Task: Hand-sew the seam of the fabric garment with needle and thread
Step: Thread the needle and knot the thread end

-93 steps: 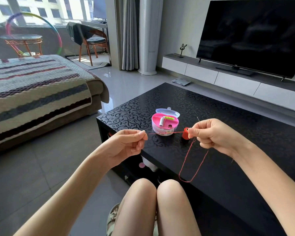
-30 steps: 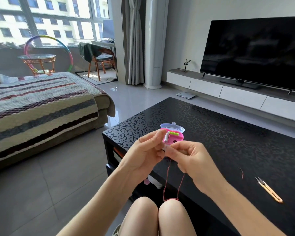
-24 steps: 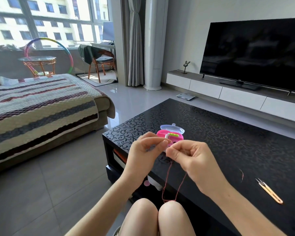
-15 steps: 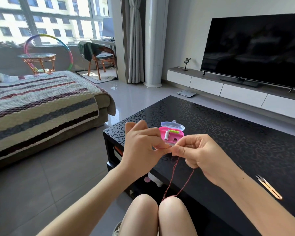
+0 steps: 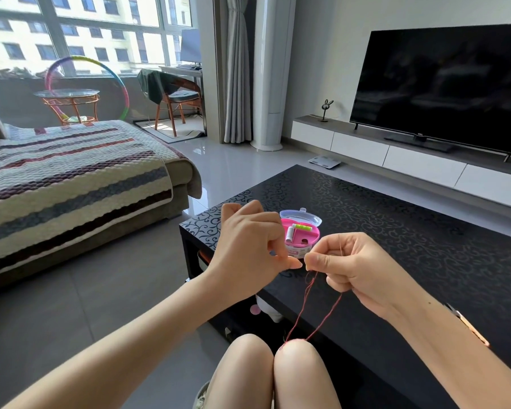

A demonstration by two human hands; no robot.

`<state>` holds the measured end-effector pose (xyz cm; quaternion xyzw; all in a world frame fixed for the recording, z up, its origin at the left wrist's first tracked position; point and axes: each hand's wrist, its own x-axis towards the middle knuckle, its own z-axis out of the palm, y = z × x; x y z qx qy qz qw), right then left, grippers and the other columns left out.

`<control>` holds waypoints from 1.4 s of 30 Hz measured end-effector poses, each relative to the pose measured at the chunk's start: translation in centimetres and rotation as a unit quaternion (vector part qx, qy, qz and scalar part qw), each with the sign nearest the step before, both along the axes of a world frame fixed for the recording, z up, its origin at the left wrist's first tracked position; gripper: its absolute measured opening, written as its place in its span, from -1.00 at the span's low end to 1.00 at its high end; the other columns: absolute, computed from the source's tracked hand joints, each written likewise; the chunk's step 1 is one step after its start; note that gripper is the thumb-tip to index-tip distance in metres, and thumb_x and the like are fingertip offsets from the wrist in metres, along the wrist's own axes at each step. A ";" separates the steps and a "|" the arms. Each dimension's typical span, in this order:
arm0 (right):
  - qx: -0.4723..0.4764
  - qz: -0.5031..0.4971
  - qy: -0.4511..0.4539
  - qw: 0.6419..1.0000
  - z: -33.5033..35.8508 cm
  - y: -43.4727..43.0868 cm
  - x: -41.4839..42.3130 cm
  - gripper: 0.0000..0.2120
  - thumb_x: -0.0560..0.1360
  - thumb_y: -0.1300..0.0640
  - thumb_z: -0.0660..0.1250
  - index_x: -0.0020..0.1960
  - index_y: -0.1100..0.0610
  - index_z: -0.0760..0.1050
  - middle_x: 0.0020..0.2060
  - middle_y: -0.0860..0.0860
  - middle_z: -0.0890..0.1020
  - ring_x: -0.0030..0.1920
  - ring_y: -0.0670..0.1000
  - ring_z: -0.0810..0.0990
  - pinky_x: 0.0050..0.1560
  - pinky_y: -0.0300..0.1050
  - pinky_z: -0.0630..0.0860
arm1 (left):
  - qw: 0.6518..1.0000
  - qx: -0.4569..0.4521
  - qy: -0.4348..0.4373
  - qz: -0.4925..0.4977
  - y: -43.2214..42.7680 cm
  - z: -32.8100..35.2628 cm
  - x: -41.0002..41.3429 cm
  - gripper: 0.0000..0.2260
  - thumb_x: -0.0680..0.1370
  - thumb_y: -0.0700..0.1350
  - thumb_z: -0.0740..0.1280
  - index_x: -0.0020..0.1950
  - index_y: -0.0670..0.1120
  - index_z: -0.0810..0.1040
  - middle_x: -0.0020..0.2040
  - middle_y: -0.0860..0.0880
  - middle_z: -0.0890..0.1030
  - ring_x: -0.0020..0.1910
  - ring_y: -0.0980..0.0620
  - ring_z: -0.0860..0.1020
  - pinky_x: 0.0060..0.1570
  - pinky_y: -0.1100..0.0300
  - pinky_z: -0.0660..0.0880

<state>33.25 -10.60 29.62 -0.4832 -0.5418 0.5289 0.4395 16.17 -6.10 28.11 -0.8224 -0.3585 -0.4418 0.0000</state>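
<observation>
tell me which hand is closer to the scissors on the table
Right. The right hand sits just left of the scissors; the left hand is farther left, on the far side of the right hand.

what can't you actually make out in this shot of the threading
Sewing needle: head view, too thin to tell from the thin red thread in the right hand's grip.
Thread end: head view, hidden between the left hand's fingertips, if held at all.
Orange-handled snips: head view, mostly behind the right forearm.
Round pink plastic sewing box: head view, near edge behind both hands.
</observation>
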 end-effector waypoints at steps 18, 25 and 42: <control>0.027 0.002 -0.016 0.999 0.1 -0.7 -0.2 -0.85 0.38 0.32 0.41 -0.37 0.24 0.55 -0.61 -0.01 0.33 -0.58 -0.09 0.14 -0.54 -0.26 0.11 | 0.970 -0.204 -0.040 -0.126 -1.1 0.4 -0.7 -0.60 0.31 -0.07 0.58 -0.46 0.19 0.36 -0.33 0.34 0.56 -0.26 0.28 0.48 0.00 0.26 0.29; 0.131 -0.081 -0.047 0.987 -0.8 -1.5 -0.5 -0.82 0.44 0.36 0.39 -0.32 0.39 0.51 -0.61 -0.06 0.33 -0.58 -0.16 0.22 -0.51 -0.38 0.21 | 0.941 -0.293 -0.065 -0.156 -1.6 1.2 -0.8 -0.62 0.38 -0.13 0.53 -0.10 0.03 0.31 -0.30 0.22 0.57 -0.17 -0.06 0.45 -0.10 0.23 0.40; 0.125 -0.118 0.060 0.983 0.3 -1.7 0.1 -0.80 0.36 0.38 0.39 -0.40 0.22 0.51 -0.63 -0.04 0.30 -0.60 -0.11 0.14 -0.50 -0.19 0.04 | 0.560 -0.708 -0.329 -0.277 -1.6 0.5 -1.1 -0.70 0.27 0.04 0.54 -0.11 -0.11 0.67 -0.22 -0.02 0.59 -0.25 0.07 0.49 -0.12 0.19 0.34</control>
